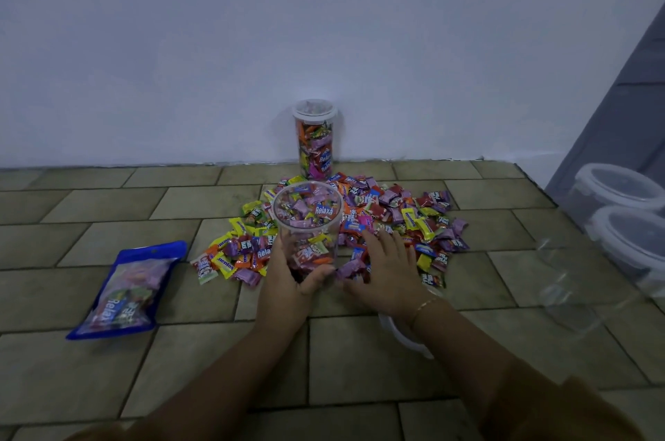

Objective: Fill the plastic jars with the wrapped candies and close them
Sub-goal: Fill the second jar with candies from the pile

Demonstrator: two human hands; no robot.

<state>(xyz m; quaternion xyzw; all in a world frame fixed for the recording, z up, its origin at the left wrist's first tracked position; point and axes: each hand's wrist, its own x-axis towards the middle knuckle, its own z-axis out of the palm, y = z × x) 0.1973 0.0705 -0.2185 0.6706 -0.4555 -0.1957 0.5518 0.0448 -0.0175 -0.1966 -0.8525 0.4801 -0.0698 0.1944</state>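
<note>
One open jar (pixel 307 224), light, stiff, slick plastic at frame centre on the floor, is gripped low by the left hand (pixel 288 275); the right hand (pixel 387 266) rests flat on crinkly candies (pixel 414 217).

My right forearm hides most of a white lid (pixel 403 334), two lidded tubs (pixel 628 221) run off the right edge, and the bag (pixel 126 291) contents are blurred.

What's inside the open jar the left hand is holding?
The open jar holds wrapped candies, piled partway up, purple wrappers showing on top. The left hand covers the lower front wall, so the bottom layer there cannot be seen.
</note>
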